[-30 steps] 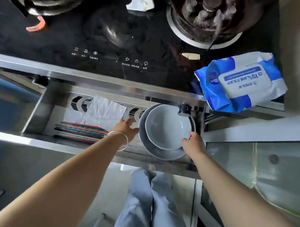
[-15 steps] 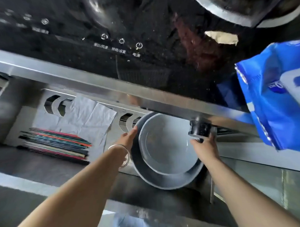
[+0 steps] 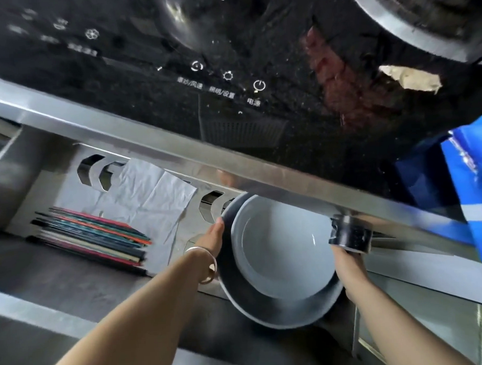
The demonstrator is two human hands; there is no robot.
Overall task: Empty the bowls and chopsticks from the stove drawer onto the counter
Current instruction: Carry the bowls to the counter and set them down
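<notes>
Steel-walled stove drawer [image 3: 73, 272] stands open below the cooktop, with both forearms reaching into it. Nearest the viewer, the left hand [image 3: 213, 235] lies flat against the left rim of the dark outer bowl [image 3: 266, 309], fingers extended and pressed to the rim instead of curled around it; a metal bangle [image 3: 207, 265] circles that wrist. The right hand [image 3: 346, 263] meets the right side of the same bowl, but its fingers are hidden by the bowl and by a black knob [image 3: 349, 234] directly above it, so how far it closes cannot be told. A pale grey inner bowl [image 3: 280, 249] nests inside the dark one.

Compared with a second ago, the right hand has shifted from the near rim to the right side beside the knob, the left hand has slid up onto the rim, and the nested pair now looks tilted, its near edge raised toward the viewer. This suggests that the lift is just beginning, with both bowls carried as one stack.

Left of the bowls, a bundle of coloured chopsticks [image 3: 94, 239] rests on the drawer floor, partly over a crumpled white sheet [image 3: 150, 196]; it remains untouched. Beyond the bowls, a steel front rail [image 3: 151, 147] overhangs their far rim, so the stack probably must come toward the viewer before it rises. Farther still lies the black glass cooktop [image 3: 229, 32]; a blue wipes pack [image 3: 475, 190] sits to the right of the bowls. The bench is scarcely in view.
</notes>
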